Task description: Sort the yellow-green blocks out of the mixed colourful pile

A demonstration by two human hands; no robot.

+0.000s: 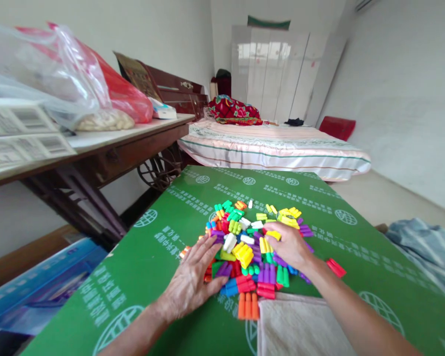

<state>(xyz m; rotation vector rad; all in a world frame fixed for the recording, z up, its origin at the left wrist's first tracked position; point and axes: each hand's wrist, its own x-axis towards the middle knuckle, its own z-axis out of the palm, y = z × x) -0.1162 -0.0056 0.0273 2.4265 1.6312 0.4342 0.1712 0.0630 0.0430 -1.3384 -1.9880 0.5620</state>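
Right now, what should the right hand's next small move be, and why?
Probably slide the yellow piece by the right hand toward the yellow bunch just beyond: the colours match and the two lie close together. The left hand is spread at the left edge of the pile, out of the way. Whether the piece is gripped, I can't tell.

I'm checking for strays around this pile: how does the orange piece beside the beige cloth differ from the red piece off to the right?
Place: the orange piece sits at the near edge of the pile, beside the beige cloth; the red piece lies apart, to the right.
Pose: the orange piece points nearly straight toward the camera, while the red piece lies aslant.
Both are ribbed and rest on the green board.
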